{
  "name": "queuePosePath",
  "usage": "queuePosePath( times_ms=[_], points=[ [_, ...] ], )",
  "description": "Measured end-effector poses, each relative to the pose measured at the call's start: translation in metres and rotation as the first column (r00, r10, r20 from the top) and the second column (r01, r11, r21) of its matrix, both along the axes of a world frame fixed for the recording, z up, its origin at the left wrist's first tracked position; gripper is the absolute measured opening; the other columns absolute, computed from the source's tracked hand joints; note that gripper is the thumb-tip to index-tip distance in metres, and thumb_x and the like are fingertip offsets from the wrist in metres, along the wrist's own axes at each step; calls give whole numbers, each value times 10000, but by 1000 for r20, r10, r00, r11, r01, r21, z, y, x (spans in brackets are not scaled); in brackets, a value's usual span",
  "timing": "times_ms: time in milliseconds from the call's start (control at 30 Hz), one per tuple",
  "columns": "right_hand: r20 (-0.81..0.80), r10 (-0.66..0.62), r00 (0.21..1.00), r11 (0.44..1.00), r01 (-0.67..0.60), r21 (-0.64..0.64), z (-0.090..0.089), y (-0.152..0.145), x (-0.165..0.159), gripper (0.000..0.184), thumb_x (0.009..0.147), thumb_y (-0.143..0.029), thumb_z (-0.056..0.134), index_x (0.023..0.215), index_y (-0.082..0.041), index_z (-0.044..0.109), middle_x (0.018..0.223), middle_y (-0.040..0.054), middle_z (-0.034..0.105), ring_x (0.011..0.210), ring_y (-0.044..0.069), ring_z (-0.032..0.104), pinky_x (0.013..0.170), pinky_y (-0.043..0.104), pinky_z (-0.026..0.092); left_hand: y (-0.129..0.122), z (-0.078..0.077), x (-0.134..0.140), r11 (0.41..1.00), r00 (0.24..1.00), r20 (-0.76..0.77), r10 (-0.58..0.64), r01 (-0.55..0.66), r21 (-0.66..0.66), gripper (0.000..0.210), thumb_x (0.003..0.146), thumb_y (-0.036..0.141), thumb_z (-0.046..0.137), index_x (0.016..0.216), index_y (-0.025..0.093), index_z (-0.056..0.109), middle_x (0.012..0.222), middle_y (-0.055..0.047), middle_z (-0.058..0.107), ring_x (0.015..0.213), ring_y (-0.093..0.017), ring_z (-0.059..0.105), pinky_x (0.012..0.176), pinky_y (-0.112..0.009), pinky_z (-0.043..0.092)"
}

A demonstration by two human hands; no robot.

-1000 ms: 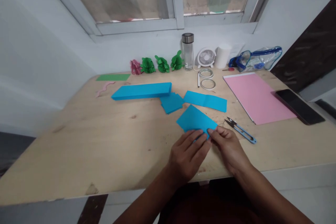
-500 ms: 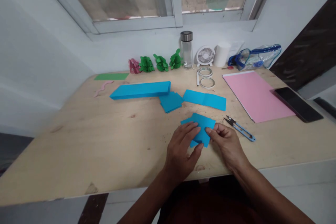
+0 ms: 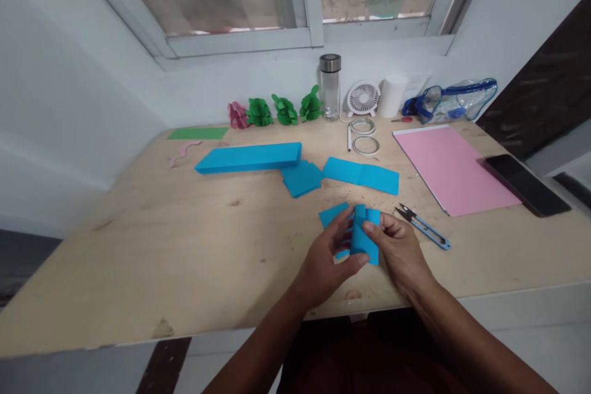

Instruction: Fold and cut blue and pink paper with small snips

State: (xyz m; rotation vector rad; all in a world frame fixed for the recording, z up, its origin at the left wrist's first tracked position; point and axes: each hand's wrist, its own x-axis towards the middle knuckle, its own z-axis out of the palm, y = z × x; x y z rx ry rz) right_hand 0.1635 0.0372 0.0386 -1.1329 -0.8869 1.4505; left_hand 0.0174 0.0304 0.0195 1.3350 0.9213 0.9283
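Observation:
A small blue sheet of paper (image 3: 364, 240) is bent over between my two hands, its left part curling up toward the right. My right hand (image 3: 401, 246) pinches its right side, thumb on top and fingers behind. At the left edge, my left hand (image 3: 329, 265) holds the curled part between its thumb and fingers, some of which are hidden behind the paper. Under it, another blue piece (image 3: 333, 214) lies on the table, partly covered. Thread snips (image 3: 423, 228) with a blue handle lie just right of my right hand.
Beyond my hands are a blue paper strip (image 3: 361, 175), a stack of blue squares (image 3: 302, 178) and long folded blue sheets (image 3: 249, 157). Pink paper (image 3: 457, 166) and a phone (image 3: 526, 184) lie right. A bottle (image 3: 330, 89), fan (image 3: 363, 98) and green paper shapes (image 3: 285, 109) line the wall.
The blue sheet lay flat under my fingers before; now its left part is bent up and over to the right. My left hand has turned with it, while my right hand keeps its pinch.

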Motion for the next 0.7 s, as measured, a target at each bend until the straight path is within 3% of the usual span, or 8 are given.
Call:
queuePosePath(
  times_ms=[100,267,367,433,533,600,700],
  points=[
    [13,10,1000,1000,-10,9,1,2,-1,336,680,-478,737,567,-206,575,554,-16,529,527,128,448,521,265,387,4,5,5,999,999,54,-2,5,-49,766,716,317,708,1394,246,357,1299,-101,561,1149,-243,560,926,-387,488],
    [81,-26,996,999,22,45,6,10,5,376,721,-523,683,575,-204,548,529,-37,489,486,104,384,494,247,351,22,10,8,988,988,81,135,-127,-89,376,763,344,634,1098,175,617,1000,-73,693,914,-227,643,796,-370,528],
    [220,-68,973,994,48,97,11,24,19,426,706,-526,688,527,-204,474,503,-48,422,482,93,340,482,243,309,50,6,4,956,953,-84,290,-284,75,288,735,268,631,1006,176,657,957,-61,696,869,-222,641,770,-357,524],
    [341,-126,932,984,74,162,12,40,34,440,692,-528,688,517,-205,446,502,-50,391,486,91,331,480,244,296,75,2,2,895,876,-216,432,-387,222,320,718,243,632,1030,176,647,974,-70,687,894,-236,634,784,-362,514],
    [544,-167,822,976,61,208,9,73,57,422,738,-520,620,538,-215,407,508,-55,365,476,88,319,458,243,272,113,-4,2,832,750,-403,525,-351,430,434,746,204,581,1179,178,573,1029,-91,670,909,-252,624,791,-367,491],
    [758,-228,612,967,48,252,4,98,70,407,780,-515,527,537,-220,387,513,-51,379,477,91,339,466,245,294,135,-8,5,795,646,-515,564,-255,550,536,762,172,538,1295,174,485,1015,-107,668,841,-246,628,765,-351,478],
    [849,-235,472,970,60,236,-6,127,83,376,778,-471,516,522,-221,401,491,-37,409,483,106,374,474,259,282,159,-16,11,765,521,-620,586,-105,635,624,787,154,478,1400,147,358,789,-72,668,749,-244,620,776,-359,452]
  ],
)
